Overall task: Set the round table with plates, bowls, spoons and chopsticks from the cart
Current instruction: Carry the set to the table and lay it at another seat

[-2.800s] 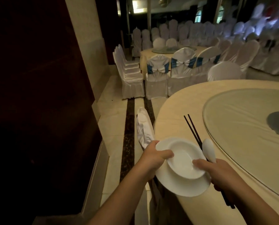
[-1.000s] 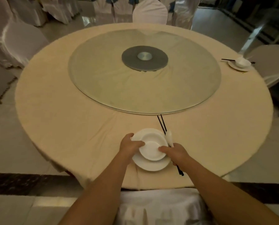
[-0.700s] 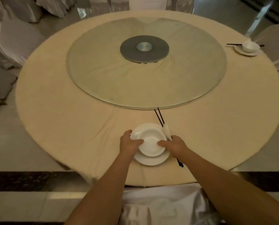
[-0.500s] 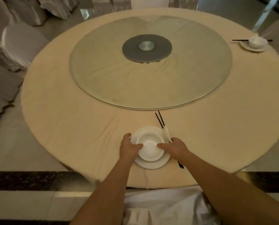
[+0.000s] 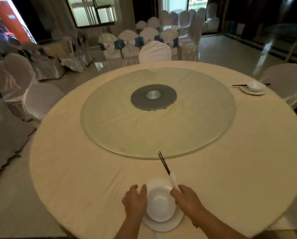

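Hands: left hand lies with fingers straight and relaxed against the left side of the bowl, not curled round anything; right hand is at the bowl's right rim, fingers curled round the handle of a white spoon and a pair of dark chopsticks, both pointing away toward the table's centre. Containers: bowl, white, round, nothing in it, seated on a white plate whose rim shows on the near side; the stack sits on the near edge of the round table, which is covered in a cream cloth. Centre of table: large round glass turntable over the cloth, on a grey disc hub with a pale metal middle. The chopstick tips reach just to the turntable's near edge. Second setting, far right edge of the table: small white bowl on a white plate, something white standing in the bowl that is too small to identify, dark chopsticks lying beside it. Surroundings: white-covered chairs round the table and stacked behind, several with blue sashes; windows at the back; an orange-red panel at upper left. Brands, labels, writing: none legible on any item.
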Available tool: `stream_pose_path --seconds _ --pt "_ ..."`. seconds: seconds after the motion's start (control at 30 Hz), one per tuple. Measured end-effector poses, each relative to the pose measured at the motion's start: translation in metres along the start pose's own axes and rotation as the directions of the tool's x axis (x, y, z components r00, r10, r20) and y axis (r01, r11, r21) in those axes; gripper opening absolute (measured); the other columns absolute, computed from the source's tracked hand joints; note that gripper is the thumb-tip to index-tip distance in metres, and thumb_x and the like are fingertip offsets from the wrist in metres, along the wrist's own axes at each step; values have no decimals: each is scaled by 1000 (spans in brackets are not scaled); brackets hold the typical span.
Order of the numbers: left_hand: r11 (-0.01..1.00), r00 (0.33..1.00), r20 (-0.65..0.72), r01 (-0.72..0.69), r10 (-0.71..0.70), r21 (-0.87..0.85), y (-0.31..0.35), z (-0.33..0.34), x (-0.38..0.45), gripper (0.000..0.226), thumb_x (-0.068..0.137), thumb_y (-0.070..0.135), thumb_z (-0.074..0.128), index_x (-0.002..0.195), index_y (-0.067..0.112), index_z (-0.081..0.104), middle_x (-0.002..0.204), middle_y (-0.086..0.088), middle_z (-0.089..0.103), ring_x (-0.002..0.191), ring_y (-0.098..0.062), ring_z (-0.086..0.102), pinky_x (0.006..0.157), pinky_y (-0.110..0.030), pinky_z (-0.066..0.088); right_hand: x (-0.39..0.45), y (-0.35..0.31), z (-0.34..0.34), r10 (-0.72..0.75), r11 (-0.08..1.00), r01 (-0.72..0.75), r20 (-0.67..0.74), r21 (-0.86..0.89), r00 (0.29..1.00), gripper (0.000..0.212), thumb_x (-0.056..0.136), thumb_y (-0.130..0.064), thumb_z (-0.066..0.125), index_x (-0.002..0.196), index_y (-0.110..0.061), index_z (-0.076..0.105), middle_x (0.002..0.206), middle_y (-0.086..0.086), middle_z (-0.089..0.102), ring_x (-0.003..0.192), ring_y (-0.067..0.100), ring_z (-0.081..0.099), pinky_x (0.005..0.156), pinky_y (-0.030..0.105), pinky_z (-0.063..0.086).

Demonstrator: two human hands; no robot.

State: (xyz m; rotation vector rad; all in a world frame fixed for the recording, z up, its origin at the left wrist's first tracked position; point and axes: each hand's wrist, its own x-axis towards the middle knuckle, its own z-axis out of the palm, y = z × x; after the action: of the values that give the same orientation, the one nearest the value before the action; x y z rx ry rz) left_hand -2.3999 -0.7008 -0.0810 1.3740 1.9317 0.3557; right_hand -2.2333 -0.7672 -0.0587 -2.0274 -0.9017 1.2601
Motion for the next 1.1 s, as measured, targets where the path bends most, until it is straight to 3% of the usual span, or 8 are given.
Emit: stream_pose_path --seconds 0.1,0.17,0.37,0.53,0.63,0.77,0.93,1.1 --pt "810 969 234 196 -74 -553 26 -7 -16 32 100 30 50 114 6 65 103 -9 72 92 -25 66 75 -30 49 -18 -6 9 -29 998 38 160 -53 987 16 88 -34 53 80 -26 64 73 -9 66 55 -1 57 45 12 40" --pt "641 927 374 306 -32 -704 32 -10 -27 20 96 19 55 96 5 69 78 -6 75 72 -22 67 61 -28 49 -28 -4 14 -37 998 45 203 -38 979 21 86 -37 54 77 -24 67 67 -7 67 49 -1 56 42 12 37" --pt "624 878 476 351 39 -698 19 -16 -33 15 95 9 60 97 -4 65 83 -16 68 73 -31 69 76 -42 59 -39 -7 7 52 998 -35 332 -58 942 35 82 -41 55 57 -20 66 46 -7 58 41 8 52 44 18 35" --pt "649 913 404 342 -59 -679 7 -21 -34 12 98 5 54 91 -2 60 81 -13 63 68 -25 65 59 -35 57 -38 6 10 100 994 -105 302 -1 948 28 91 -32 49 100 -10 64 76 7 67 60 20 63 50 24 49" --pt "626 924 357 361 -139 -691 2 -26 -31 15 98 4 52 85 0 58 82 -13 62 71 -26 63 61 -35 56 -29 18 1 -38 990 53 114 -130 993 29 99 -36 40 106 -16 60 89 6 65 71 19 61 61 27 51" --pt "619 917 366 380 -156 -688 -5 -29 -29 11 99 5 51 91 2 57 82 -10 62 72 -24 64 61 -35 56 -12 29 -8 -197 813 168 7 -558 980 31 95 -37 46 113 -15 59 104 4 62 83 18 58 68 28 47" --pt "613 920 364 373 -147 -696 -5 -27 -30 10 98 4 51 93 1 59 86 -12 62 74 -25 64 70 -38 58 -5 27 5 -231 669 195 49 -717 972 36 94 -37 43 117 -15 59 116 8 51 95 22 56 72 28 43" --pt "602 918 380 369 -115 -708 2 -25 -36 10 98 3 50 93 0 59 84 -12 62 77 -26 64 64 -35 58 -2 21 11 -317 464 214 65 -859 946 33 97 -33 36 123 -21 53 117 5 48 104 23 51 81 35 42"
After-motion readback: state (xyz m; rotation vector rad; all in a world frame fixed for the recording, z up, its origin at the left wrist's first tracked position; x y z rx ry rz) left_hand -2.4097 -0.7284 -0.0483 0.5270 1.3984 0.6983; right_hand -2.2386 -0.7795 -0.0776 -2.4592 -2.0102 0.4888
